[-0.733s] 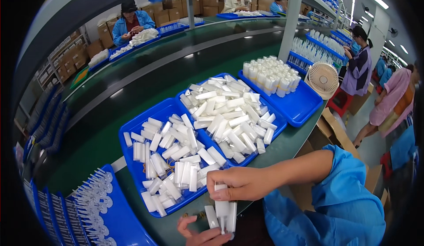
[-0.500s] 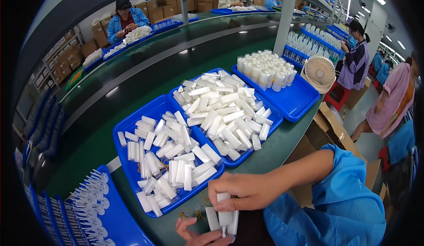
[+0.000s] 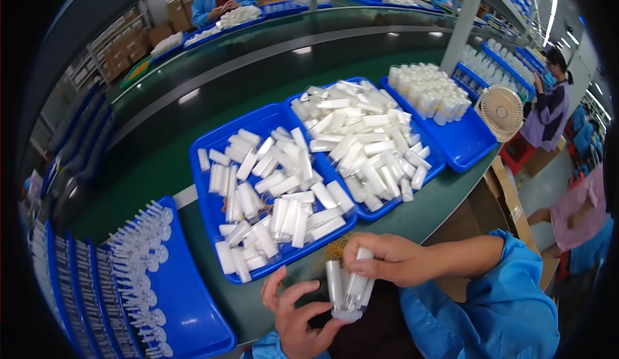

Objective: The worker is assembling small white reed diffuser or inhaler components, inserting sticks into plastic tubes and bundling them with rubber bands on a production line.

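My right hand is closed around the top of a small bundle of white tubes held upright at the near table edge. My left hand sits just below and left of the bundle, fingers spread, touching its lower end. Right in front of both hands is a blue tray holding several loose white tubes. A little tangle of rubber bands lies on the table by my right hand's fingers.
A second blue tray piled with white tubes is behind it, and a third holds upright white caps. Blue trays of clear pump parts are at my left. A conveyor belt, a small fan and other workers surround the table.
The view has shifted slightly. My right hand stays on the bundle of tubes, and my left hand has come up closer under it with fingers spread.
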Motion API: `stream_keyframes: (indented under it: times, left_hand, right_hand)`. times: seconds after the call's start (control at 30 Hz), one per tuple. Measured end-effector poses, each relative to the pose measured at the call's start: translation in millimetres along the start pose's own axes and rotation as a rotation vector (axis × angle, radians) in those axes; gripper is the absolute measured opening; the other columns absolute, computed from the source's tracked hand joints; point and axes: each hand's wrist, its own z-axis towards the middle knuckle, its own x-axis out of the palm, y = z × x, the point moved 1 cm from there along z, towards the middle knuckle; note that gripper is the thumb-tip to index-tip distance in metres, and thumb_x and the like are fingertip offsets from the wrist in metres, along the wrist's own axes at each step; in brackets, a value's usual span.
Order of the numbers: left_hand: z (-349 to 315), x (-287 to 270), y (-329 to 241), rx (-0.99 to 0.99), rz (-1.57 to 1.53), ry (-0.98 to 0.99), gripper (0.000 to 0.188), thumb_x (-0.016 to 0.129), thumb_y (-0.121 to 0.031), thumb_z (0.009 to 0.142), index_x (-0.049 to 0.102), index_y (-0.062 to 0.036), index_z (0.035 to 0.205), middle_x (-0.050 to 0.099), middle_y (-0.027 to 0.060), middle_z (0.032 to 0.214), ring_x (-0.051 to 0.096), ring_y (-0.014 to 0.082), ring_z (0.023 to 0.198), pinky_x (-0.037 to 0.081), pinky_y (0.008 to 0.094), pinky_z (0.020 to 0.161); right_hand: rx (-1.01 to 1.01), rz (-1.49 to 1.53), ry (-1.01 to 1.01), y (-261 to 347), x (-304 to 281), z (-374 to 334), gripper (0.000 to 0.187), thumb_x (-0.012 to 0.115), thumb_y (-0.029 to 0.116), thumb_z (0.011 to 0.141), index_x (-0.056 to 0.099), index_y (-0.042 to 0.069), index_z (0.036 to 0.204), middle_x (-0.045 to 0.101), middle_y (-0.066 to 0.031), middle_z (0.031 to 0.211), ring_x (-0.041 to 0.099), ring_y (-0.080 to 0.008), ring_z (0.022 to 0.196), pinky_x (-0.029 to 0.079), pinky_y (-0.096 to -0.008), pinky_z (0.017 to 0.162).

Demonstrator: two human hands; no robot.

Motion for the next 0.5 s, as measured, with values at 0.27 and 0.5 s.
stream_keyframes:
  times: [0.27,0.5]
  left_hand:
    - [-0.1,-3.7,0.6,0.046,0.082,-0.032,0.034,0.075,-0.034,0.067,0.059,-0.0091,0.082,0.055,0.0136,0.105,0.047,0.0357,0.106,0.034,0.0477,0.092]
    - [-35.7,9.4,20.7,-0.173,-0.375,0.115,0.047,0.082,-0.022,0.061,0.056,-0.0039,0.096,0.053,0.0157,0.106,0.050,0.0286,0.102,0.042,0.0384,0.085]
  right_hand:
    - [-0.055,0.021,0.039,-7.3,10.7,2.6,0.024,0.043,0.027,0.095,0.049,0.005,0.091,0.057,-0.0091,0.082,0.056,-0.0189,0.075,0.043,-0.0307,0.066]
    - [-0.389,-0.191,0.167,2.7,21.4,-4.7,0.017,0.048,0.023,0.091,0.053,0.008,0.093,0.053,-0.0062,0.086,0.051,-0.0232,0.086,0.033,-0.0363,0.083]
